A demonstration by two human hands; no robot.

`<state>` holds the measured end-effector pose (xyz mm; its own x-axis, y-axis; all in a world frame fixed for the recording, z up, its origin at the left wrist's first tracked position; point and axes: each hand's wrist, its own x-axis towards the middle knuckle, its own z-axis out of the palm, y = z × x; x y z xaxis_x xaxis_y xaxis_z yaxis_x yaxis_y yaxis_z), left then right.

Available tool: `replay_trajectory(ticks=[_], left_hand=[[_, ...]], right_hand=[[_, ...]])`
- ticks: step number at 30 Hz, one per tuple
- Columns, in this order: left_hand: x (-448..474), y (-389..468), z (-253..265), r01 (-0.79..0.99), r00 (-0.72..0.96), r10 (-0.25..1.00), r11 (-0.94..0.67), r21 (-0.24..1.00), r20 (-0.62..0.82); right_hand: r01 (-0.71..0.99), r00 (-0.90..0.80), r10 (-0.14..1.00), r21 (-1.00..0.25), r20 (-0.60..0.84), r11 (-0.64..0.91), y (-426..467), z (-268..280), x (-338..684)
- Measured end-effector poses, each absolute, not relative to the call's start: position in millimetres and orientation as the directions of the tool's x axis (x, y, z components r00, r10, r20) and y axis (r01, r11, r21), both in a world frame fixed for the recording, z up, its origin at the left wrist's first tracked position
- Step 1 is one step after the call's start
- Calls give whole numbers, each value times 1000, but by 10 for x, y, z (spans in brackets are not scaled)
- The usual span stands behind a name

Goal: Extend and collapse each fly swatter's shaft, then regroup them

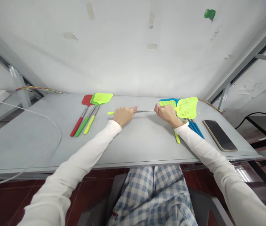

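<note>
Currently held swatter (144, 111): yellow-green with a metal shaft, stretched crosswise between the two hands over the far half of the desk (144, 144).
Left hand (124, 116): wrapped in a fist round the handle side, back of the hand up, thumb pointing inward along the shaft; a short yellow-green handle end (110, 113) pokes out to its left.
Right hand (167, 113): also curled tight, gripping the shaft close to the head, its thumb turned towards the left hand.
Gap between hands: bridged by bare shaft, nearly level.
Swatter head (187, 107): just right of the right hand, its perforated face showing.
Left group: a red swatter (76, 126), a green swatter (82, 127) and a lime swatter (89, 125) on the desk, left of the left hand and apart from it, heads overlapping at the far side, handles towards the person.
Right group: another lime swatter (177, 137) and some blue swatters (195, 128), partly hidden by the right hand, its sleeve and the held head; I cannot tell whether the hand touches them, nor count the blue ones.
Phone (219, 135): dark screen up, right of the blue handles.
White cable (59, 135): curving across the desk's left part.
Wall (123, 56): pale, dotted with tape scraps.
</note>
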<state>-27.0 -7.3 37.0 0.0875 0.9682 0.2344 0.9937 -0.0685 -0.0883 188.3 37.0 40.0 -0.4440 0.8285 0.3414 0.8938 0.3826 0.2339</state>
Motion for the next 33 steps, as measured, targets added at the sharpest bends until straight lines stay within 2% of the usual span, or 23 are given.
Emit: replay_trajectory(ticks=[11,13,15,17,20,22,25,27,30,33], left_hand=[[60,-229,349,992,128,968,-127,-21,217],[-23,-160,361,994,111,966,-109,-21,235],[-162,-93,385,997,72,964,-68,-26,256],[-352,-41,414,999,21,961,-10,-42,277],[-661,8,449,995,-19,955,47,-89,295],[-816,28,457,991,-32,954,68,-114,297],[-910,46,445,990,-26,956,66,-127,291],[-891,50,430,991,-1,959,39,-127,284],[-775,31,405,993,20,964,11,-114,265],[-584,-28,386,995,53,975,-33,-95,217]], right_hand=[[837,-547,789,161,281,523,146,337,1614],[789,-611,721,186,326,585,171,378,1639],[760,-637,640,212,430,615,220,430,1719],[806,-549,605,172,576,567,302,476,1861],[884,-270,630,-73,728,462,490,487,2139],[825,-144,679,-291,720,484,627,443,2298],[560,-130,853,-673,505,484,774,335,2400],[354,-192,927,-858,322,372,805,270,2372],[157,-171,961,-956,219,246,750,222,2246],[110,-97,967,-963,234,244,595,238,2090]])
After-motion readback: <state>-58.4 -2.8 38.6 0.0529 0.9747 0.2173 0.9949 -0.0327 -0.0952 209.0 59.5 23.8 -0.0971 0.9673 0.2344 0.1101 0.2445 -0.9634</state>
